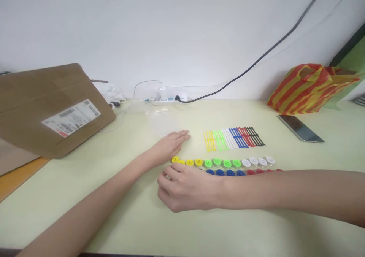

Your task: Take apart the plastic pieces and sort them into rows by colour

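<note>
My left hand [171,146] lies flat on the table with its fingers stretched out, beside a clear plastic bag [162,122]. Close to it, my right hand [188,186] is curled with its fingertips together at the left end of a row of small round pieces. What those fingertips hold, if anything, is hidden. Yellow-topped pieces [199,162] come first in that row, then green-topped [227,164] and white-topped ones [253,161]. In front of them, blue-topped [219,172] and red-topped pieces [259,171] are partly covered by my right wrist and forearm.
Thin plastic sticks [234,138] lie sorted by colour behind the rows. A phone [300,128] and striped bag [310,89] are at right. A cardboard package [51,108] stands left. A power strip [171,98] with a black cable [256,61] sits by the wall.
</note>
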`<state>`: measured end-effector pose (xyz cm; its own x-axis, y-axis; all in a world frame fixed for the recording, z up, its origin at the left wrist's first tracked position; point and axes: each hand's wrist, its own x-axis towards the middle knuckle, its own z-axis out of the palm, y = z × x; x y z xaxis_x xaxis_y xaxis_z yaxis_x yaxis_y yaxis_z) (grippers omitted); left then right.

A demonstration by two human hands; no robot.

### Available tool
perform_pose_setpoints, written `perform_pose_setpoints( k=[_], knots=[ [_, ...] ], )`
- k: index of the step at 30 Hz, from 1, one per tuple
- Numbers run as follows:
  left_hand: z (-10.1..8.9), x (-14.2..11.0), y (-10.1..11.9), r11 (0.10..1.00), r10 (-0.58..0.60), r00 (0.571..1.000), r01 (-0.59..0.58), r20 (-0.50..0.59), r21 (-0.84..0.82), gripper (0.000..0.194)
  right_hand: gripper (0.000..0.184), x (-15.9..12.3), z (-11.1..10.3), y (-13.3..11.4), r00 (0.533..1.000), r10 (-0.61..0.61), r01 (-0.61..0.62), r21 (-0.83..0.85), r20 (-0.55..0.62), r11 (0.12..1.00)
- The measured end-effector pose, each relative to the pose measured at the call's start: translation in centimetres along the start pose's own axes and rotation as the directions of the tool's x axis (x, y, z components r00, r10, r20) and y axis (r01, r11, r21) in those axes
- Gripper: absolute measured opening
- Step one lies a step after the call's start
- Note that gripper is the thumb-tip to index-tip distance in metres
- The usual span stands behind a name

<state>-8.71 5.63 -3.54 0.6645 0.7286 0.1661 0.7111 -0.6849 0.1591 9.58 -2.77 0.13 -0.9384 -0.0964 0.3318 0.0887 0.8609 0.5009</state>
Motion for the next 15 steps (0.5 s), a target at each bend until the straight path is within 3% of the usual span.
perform_pose_setpoints(
  k=[7, 15],
  knots=[
    [0.0, 0.0, -0.1, 1.0, 0.011, 1.0, -0.011, -0.007, 0.013, 0.049, 0.015, 0.8, 0.0, -0.2, 0.999, -0.036, 0.034, 0.044, 0.031, 0.998],
    [1.1, 0.1, -1.0, 0.998, 0.041, 0.998, -0.039, -0.037, 0.046, 0.05, 0.017, 1.1, 0.2, 0.0, 0.999, 0.012, -0.012, 0.005, 0.046, 1.0]
  ],
)
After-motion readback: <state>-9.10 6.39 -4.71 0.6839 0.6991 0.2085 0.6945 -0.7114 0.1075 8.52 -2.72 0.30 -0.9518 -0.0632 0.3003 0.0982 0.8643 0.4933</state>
